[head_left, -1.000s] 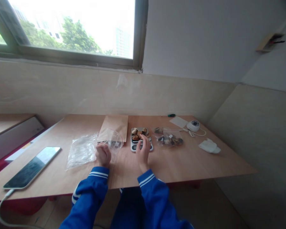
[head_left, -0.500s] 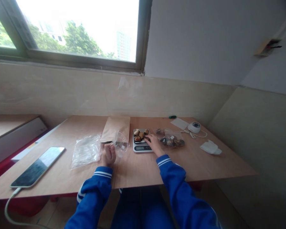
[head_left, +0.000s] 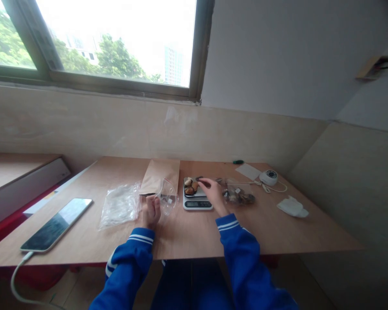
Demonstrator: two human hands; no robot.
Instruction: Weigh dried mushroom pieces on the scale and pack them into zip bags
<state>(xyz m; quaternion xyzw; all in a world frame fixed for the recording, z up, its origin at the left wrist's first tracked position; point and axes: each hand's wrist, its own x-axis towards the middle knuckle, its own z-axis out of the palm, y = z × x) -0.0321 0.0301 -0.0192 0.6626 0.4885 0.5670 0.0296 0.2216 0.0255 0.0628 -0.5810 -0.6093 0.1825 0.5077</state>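
Note:
My left hand (head_left: 152,211) is closed on the edge of a small clear plastic bag (head_left: 168,194), which stands up beside the digital scale. Over the scale (head_left: 195,204), my right hand (head_left: 214,192) pinches a dark stone (head_left: 199,178) between thumb and fingers. Several brown and pale stones (head_left: 190,186) lie on the scale's dark-edged platform. The digits on its display are too small to read. Right of the scale sits a clear bag of dark stones (head_left: 239,196), partly behind my right hand.
A kraft paper bag (head_left: 161,172) lies behind my left hand. Clear plastic bags (head_left: 120,204) lie to the left, near a phone (head_left: 56,224) with a cable (head_left: 16,280). On the right are a white dome camera (head_left: 269,177), crumpled tissue (head_left: 292,207), white paper (head_left: 248,171) and a green-handled tool (head_left: 238,162).
My right hand has lifted slightly off the platform, and a dark stone shows between its fingertips. The left hand keeps hold of the small bag. The whole view has shifted slightly.

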